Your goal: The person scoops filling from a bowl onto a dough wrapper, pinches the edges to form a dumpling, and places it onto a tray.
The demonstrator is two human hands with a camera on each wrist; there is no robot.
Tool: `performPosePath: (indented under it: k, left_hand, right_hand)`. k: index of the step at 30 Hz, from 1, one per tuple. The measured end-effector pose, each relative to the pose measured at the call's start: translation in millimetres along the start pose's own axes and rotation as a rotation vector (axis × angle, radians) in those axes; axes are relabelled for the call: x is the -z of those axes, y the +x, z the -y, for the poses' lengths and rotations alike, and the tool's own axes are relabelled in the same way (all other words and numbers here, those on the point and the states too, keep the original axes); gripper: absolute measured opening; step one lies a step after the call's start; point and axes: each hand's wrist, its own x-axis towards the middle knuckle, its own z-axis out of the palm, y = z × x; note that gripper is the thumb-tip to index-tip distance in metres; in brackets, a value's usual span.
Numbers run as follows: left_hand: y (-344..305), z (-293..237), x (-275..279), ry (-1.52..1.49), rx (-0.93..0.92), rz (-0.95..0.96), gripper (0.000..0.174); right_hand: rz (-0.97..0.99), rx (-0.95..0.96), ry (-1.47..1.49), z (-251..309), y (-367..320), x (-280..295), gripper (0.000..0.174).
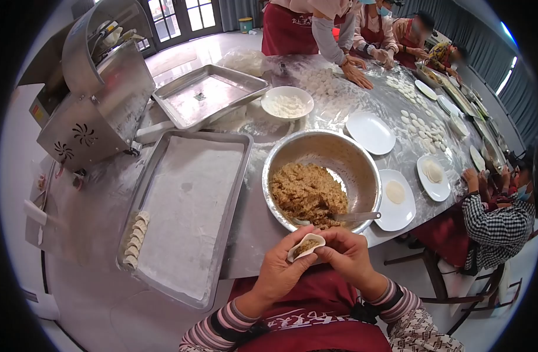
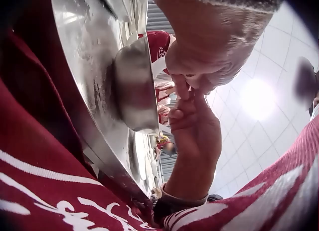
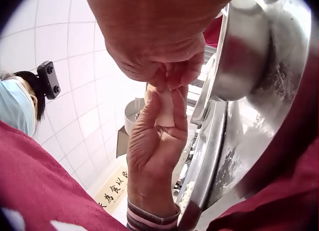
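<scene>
In the head view a round dough wrapper with brown filling (image 1: 307, 247) is folded partway, its filling still showing along the top. My left hand (image 1: 280, 265) cradles it between thumb and fingers. From the other side my right hand (image 1: 349, 256) pinches its edge. The pale wrapper (image 3: 165, 109) also shows in the right wrist view, between the left thumb and fingers. Just beyond both hands stands a steel bowl (image 1: 367, 170) of brown minced filling (image 1: 307, 190), with a metal-handled utensil (image 1: 357, 216) lying in it.
At left a lined tray (image 1: 189, 205) holds a row of shaped dumplings (image 1: 137, 240). A square plate with one wrapper (image 1: 395, 192) sits right of the bowl. Beyond are a flour bowl (image 1: 287, 104), an upper tray (image 1: 210, 94), a steel machine (image 1: 98, 111) and several people.
</scene>
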Motion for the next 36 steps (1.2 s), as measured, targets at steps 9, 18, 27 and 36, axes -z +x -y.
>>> performPosePath:
  k: [9,18,27,36]
  left_hand:
    - [1.2,1.1,-3.4,0.135,-0.028,-0.12,0.035]
    - [1.1,1.1,-10.6,0.09,-0.055,-0.099,0.033]
    - [-0.6,7.5,-7.5,0.302,-0.127,-0.131,0.03]
    - [0.5,-3.5,-4.5,0.29,-0.093,-0.062,0.032]
  right_hand:
    - [-0.065,0.402,-0.545,3.3,4.4,5.1,0.02]
    - [-0.143,0.411,-0.583,8.7,0.8,-1.8,0.013]
    - [-0.145,0.34,-0.485,7.3,5.7,0.6,0.016]
    - [-0.097,0.447,-0.46,-1.8,7.3,3.5,0.015]
